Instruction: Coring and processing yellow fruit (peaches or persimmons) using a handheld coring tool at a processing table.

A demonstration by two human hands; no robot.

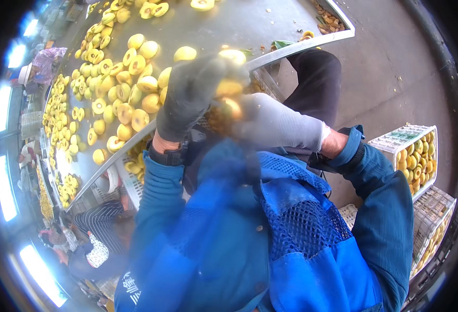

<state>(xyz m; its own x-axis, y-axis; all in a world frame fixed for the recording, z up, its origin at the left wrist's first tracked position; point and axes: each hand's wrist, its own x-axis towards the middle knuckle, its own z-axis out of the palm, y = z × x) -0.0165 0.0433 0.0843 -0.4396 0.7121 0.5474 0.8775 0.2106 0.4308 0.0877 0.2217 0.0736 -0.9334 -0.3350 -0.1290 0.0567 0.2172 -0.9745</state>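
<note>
My left hand [192,93], in a dark grey glove, reaches over the near edge of a metal table [229,27]. Its fingers are by a yellow halved fruit [229,89] at the table's edge; blur hides whether they grip it. My right hand [266,117], in a light grey knitted glove, is close beside the left, its fingers blurred near an orange-yellow fruit piece [232,109]. What it holds cannot be told. Many yellow fruit halves [137,64], some with a brown hollow or stone in the middle, lie on the table to the left of my hands.
White plastic crates of fruit [416,160] stand on the floor at the right. Brown stones or scraps [330,23] lie in the table's far corner. Under the near table edge is a crate [129,181] with fruit. Other people [96,249] sit at the left, near further tables.
</note>
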